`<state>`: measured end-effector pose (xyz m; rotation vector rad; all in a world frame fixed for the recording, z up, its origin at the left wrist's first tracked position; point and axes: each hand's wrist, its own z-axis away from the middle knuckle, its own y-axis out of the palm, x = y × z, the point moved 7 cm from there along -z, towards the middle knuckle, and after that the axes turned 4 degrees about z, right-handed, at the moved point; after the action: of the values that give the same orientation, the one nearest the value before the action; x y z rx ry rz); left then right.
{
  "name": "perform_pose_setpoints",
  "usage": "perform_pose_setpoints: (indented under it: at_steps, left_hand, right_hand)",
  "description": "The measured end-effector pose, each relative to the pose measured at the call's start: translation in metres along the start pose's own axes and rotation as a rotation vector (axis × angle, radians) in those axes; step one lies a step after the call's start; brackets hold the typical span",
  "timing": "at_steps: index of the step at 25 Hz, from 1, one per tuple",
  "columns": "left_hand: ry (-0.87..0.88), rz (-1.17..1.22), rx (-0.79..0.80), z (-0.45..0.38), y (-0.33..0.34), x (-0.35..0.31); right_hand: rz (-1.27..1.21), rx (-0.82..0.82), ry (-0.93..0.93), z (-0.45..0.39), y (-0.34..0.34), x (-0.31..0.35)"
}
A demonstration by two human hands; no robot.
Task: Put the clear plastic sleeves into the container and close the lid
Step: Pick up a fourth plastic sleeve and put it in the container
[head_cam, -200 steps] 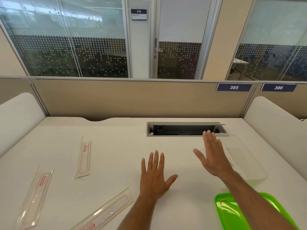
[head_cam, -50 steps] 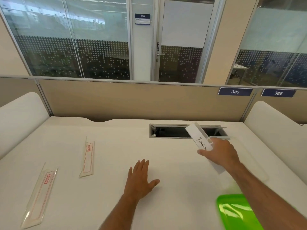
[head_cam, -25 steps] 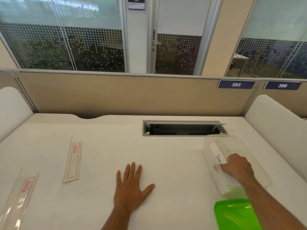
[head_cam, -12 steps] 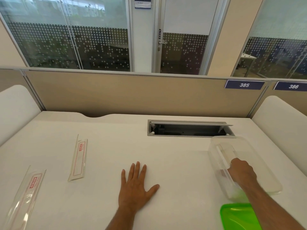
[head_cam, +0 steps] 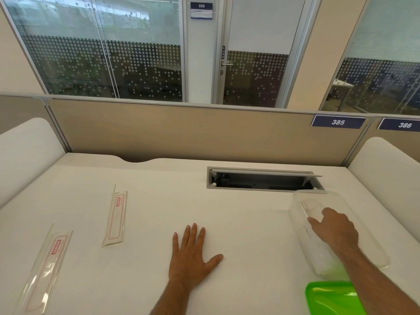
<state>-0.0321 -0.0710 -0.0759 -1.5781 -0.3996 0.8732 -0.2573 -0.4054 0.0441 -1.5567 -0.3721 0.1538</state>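
Clear rectangular plastic container [head_cam: 302, 214] sits at right of frame with its bright green lid [head_cam: 327, 297] off at lower right, presumably parked there to keep the opening free; right hand [head_cam: 334, 228] is inside, fingers loosely curled on a white-labelled clear sleeve [head_cam: 312, 209], which half a second ago it was gripping deeper in. Left hand [head_cam: 192, 255] lies flat, fingers slightly spread, unchanged; two red-printed clear plastic sleeves [head_cam: 117, 215] [head_cam: 46, 268] remain at left.

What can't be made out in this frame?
- Right hand fingertips inside the container: curled away from the head camera, so the grip on the sleeve is unclear.
- Green lid: cut off by the bottom edge and crossed by the forearm.
- Nearest left sleeve: lower end is cut off by the bottom edge.
- Sleeve writing: too small.
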Motion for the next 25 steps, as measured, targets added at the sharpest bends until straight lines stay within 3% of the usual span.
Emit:
perform_pose_setpoints:
  at_steps: [4, 7, 12, 25]
  left_hand:
    - [0.001, 0.006, -0.015, 0.004, -0.007, 0.006]
    - [0.007, -0.010, -0.048, 0.007, -0.018, 0.014]
    - [0.008, -0.043, -0.099, 0.012, -0.041, 0.032]
    - [-0.154, -0.095, -0.227, 0.055, -0.103, 0.149]
  right_hand:
    - [-0.260, -0.201, -0.177, 0.010, -0.018, 0.031]
    - [-0.260, -0.245, -0.425, 0.033, -0.014, 0.070]
    - [-0.062, -0.096, -0.678, 0.086, 0.033, 0.135]
    - [-0.062, 0.113, -0.926, 0.212, 0.094, 0.274]
